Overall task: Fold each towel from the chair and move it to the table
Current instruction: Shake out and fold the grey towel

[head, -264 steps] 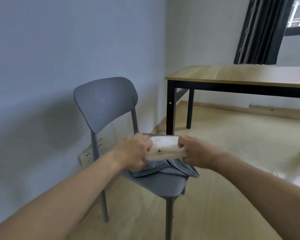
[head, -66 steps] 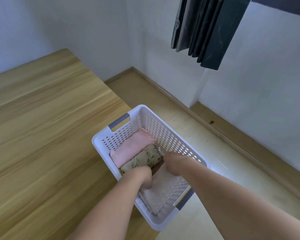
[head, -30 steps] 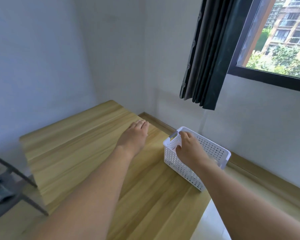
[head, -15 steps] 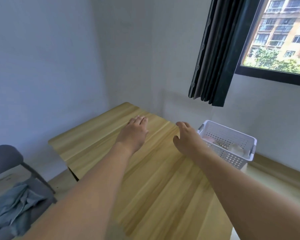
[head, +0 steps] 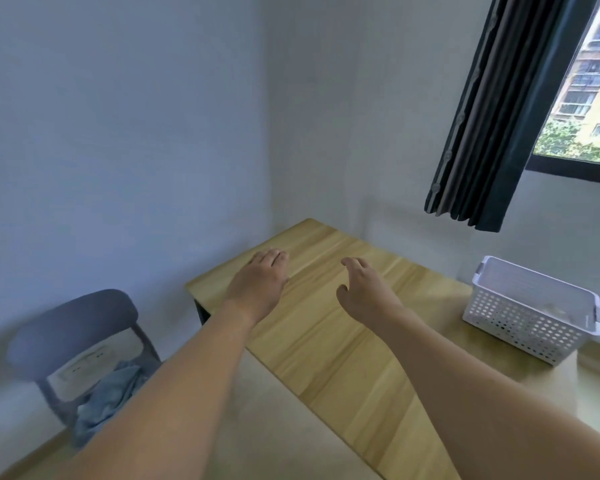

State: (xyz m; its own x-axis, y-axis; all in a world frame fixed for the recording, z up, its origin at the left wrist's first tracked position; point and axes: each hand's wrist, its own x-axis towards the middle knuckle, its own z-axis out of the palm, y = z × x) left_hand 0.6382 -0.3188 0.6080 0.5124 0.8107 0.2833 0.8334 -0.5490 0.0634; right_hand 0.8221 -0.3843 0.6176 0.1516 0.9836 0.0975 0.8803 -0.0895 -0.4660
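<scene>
A crumpled grey-blue towel (head: 110, 398) lies on the seat of the grey chair (head: 70, 322) at the lower left, partly hidden by my left forearm. The wooden table (head: 329, 337) runs across the middle. On its right end stands a white perforated basket (head: 529, 322); its contents are barely visible. My left hand (head: 260, 282) and my right hand (head: 364, 292) are both stretched out over the table top, fingers relaxed, holding nothing.
A pale wall stands behind the chair and table, with a socket plate (head: 84, 363) seen through the chair back. A dark curtain (head: 499, 112) hangs beside the window at the upper right. Pale floor lies between chair and table.
My right hand let go of the basket and both hands drew away from it. The view swung left, so the basket slid right and the chair with the towel came into sight.
</scene>
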